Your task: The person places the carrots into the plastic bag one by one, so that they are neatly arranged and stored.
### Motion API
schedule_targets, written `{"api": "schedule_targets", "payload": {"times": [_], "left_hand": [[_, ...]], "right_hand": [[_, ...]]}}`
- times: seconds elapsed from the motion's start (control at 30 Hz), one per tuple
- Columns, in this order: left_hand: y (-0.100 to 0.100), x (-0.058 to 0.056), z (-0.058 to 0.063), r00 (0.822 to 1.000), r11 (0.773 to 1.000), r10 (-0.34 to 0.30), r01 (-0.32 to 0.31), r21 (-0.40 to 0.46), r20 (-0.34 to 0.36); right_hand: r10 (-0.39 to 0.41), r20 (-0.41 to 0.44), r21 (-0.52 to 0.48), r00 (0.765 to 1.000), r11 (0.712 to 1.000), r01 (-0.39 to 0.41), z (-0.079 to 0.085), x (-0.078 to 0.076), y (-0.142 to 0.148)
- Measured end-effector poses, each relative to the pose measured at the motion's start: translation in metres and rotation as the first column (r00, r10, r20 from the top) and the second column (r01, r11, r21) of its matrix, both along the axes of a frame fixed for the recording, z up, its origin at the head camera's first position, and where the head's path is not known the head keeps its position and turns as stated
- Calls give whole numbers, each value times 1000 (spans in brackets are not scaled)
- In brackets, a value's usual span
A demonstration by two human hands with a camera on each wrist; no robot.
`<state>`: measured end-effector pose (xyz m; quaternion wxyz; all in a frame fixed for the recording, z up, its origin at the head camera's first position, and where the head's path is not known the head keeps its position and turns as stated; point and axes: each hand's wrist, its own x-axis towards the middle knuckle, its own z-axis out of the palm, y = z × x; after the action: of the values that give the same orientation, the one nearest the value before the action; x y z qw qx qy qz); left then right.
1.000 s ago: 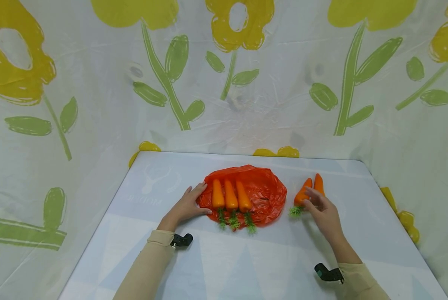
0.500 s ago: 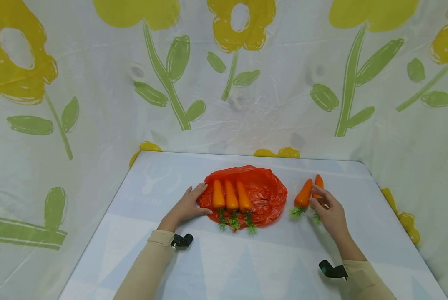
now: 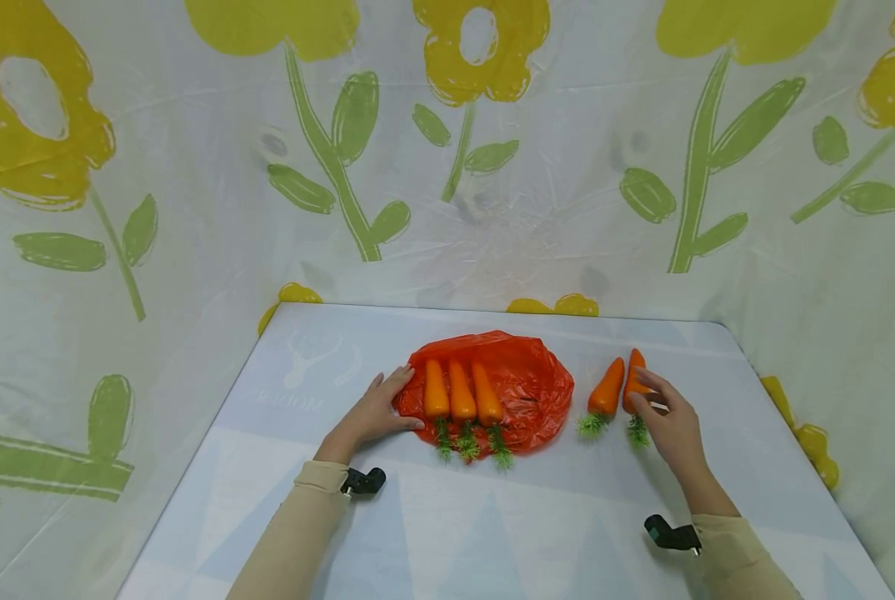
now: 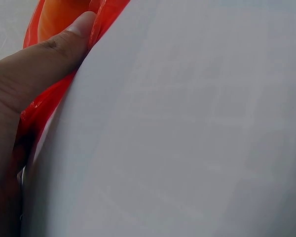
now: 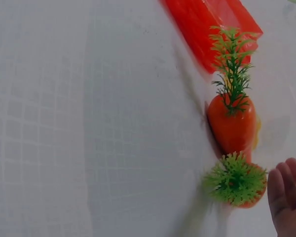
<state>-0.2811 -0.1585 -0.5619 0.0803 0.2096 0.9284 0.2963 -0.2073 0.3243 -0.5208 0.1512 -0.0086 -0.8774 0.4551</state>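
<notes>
A red plastic bag (image 3: 535, 392) lies spread on the table, and three orange toy carrots (image 3: 460, 392) with green tops rest side by side on it. My left hand (image 3: 373, 410) rests on the bag's left edge with fingers and thumb spread; in the left wrist view its thumb (image 4: 52, 61) lies on the red plastic. Right of the bag lie two more carrots, a nearer carrot (image 3: 606, 389) and an outer carrot (image 3: 632, 377). Beside the outer carrot is my right hand (image 3: 672, 421), its fingers loosely bent. The right wrist view shows those fingers (image 5: 291, 182) next to a green top.
The pale patterned table (image 3: 447, 525) ends at a back edge against a flower-printed curtain (image 3: 552, 225), which also hangs on both sides. A black wrist camera (image 3: 365, 481) sits on the left sleeve, and another camera (image 3: 670, 533) on the right.
My right hand has moved right, from the nearer carrot to the outer one, leaving both carrots lying side by side and more visible. The left hand and the bag stay put.
</notes>
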Motion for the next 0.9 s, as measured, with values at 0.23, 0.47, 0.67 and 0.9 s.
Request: {"api": "schedule_targets", "payload": {"times": [0.23,0.47,0.67,0.9], "left_hand": [[1,1,0,1000,1000,2,-2,6,7],[0,1,-1,1000,1000,2,-2,4,4],[-1,-1,-1,1000,1000,3,-3,-6,11],[0,-2,-2,1000,1000,-4,4,-1,8]], "right_hand": [[-67,55,14,996,998,66,-2,-1,3],[-95,127,21,987,995,93,-6,-4,8],[-81,166,15,983,997,80,-9,-8,10],[-97,250,-22,963,994,106,-13,-14,11]]}}
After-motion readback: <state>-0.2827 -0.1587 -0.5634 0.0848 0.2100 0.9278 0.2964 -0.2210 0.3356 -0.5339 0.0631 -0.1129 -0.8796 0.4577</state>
